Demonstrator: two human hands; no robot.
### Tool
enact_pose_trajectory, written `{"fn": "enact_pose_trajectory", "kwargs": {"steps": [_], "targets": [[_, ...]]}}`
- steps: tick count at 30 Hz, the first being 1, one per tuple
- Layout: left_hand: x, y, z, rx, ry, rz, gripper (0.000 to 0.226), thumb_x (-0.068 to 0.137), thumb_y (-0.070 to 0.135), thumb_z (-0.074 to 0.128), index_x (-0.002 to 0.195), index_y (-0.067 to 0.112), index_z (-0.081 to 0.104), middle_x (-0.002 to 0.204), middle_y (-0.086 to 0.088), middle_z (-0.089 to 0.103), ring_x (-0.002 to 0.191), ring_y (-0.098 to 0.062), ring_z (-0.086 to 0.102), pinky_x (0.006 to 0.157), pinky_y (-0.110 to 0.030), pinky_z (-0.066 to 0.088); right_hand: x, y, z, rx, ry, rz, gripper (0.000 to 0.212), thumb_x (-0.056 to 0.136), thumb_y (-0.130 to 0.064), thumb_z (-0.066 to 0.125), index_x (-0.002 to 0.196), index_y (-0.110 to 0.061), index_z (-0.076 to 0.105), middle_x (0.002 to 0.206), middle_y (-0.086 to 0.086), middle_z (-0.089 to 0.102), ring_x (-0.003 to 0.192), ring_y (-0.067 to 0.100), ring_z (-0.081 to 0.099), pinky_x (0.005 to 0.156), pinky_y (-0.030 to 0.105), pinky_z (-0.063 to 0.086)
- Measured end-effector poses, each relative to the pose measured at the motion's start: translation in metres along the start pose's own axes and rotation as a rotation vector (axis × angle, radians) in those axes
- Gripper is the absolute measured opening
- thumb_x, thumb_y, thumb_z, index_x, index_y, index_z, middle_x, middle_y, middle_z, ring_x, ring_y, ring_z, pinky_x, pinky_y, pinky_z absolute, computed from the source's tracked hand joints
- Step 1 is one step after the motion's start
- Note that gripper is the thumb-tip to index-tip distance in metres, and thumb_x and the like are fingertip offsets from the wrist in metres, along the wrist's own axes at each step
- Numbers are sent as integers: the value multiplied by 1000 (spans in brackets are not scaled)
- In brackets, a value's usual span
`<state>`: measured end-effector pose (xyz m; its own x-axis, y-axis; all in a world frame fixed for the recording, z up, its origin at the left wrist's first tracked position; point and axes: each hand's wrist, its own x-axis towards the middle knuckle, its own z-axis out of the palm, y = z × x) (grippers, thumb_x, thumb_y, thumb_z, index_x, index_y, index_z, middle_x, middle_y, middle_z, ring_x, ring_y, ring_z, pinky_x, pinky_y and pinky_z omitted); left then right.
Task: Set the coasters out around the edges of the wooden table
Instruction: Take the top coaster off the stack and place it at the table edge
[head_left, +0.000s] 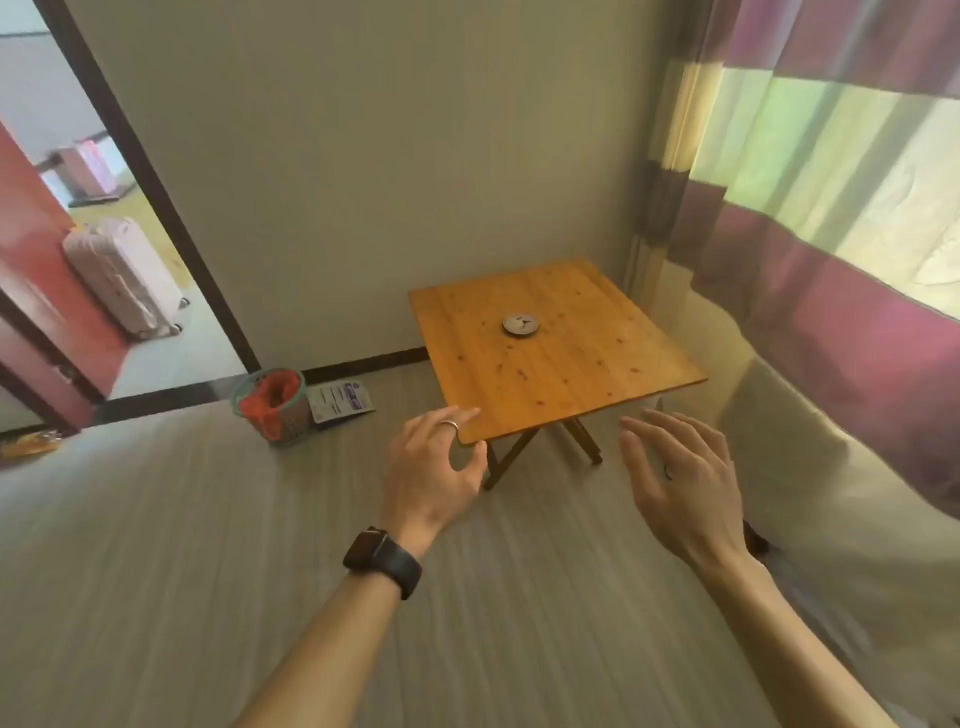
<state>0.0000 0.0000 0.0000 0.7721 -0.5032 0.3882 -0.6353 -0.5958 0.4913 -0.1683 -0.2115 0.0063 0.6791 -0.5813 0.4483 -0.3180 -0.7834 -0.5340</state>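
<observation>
A small square wooden table (571, 384) on folding legs stands against the wall, ahead of me. A round grey stack of coasters (521, 325) lies near the middle of its top. My left hand (431, 462), with a ring and a black watch on the wrist, hovers open at the table's near left corner. Open with fingers spread, my right hand (680, 478) floats in the air before the table's near edge. Neither hand holds anything.
A mesh bin with an orange liner (272, 405) and a printed leaflet (340, 401) lie on the floor left of the table. A pale sofa or bed (831, 467) and striped curtains (831, 208) flank the right. An open doorway with a suitcase (124, 278) is far left.
</observation>
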Motion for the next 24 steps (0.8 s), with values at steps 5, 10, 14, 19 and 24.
{"fn": "enact_pose_trajectory", "kwargs": {"steps": [5, 10, 14, 19, 24], "targets": [[30, 1, 70, -7, -146, -51, 42, 88, 48, 54, 127, 34, 59, 132, 12, 58, 125, -8, 45, 103, -30, 38, 23, 56, 31, -42, -116, 88, 35, 96, -50, 51, 120, -33, 69, 128, -8, 65, 130, 20, 43, 100, 50, 43], [86, 8, 135, 17, -202, -132, 41, 88, 46, 55, 127, 35, 59, 133, 11, 57, 125, -12, 47, 100, -35, 43, 84, 115, 57, -38, -203, 130, 38, 96, -53, 49, 123, -35, 68, 130, -10, 64, 132, 19, 42, 102, 48, 42], [126, 4, 181, 36, -240, -232, 38, 89, 40, 57, 126, 35, 59, 133, 11, 57, 123, -12, 47, 96, -31, 45, 139, 158, 77, -35, -283, 101, 40, 96, -55, 48, 126, -35, 66, 130, -12, 63, 132, 18, 42, 103, 46, 41], [176, -4, 231, 45, -281, -329, 38, 90, 38, 57, 128, 33, 59, 134, 12, 57, 125, -14, 46, 95, -32, 47, 203, 198, 114, -41, -398, 109, 40, 96, -55, 48, 128, -36, 64, 131, -13, 62, 131, 18, 41, 102, 41, 39], [232, -17, 284, 45, -340, -387, 42, 89, 38, 56, 130, 30, 57, 135, 7, 56, 124, -19, 48, 101, -38, 43, 262, 229, 162, -45, -518, 118, 44, 95, -59, 44, 131, -38, 60, 134, -12, 61, 132, 19, 38, 102, 40, 37]]}}
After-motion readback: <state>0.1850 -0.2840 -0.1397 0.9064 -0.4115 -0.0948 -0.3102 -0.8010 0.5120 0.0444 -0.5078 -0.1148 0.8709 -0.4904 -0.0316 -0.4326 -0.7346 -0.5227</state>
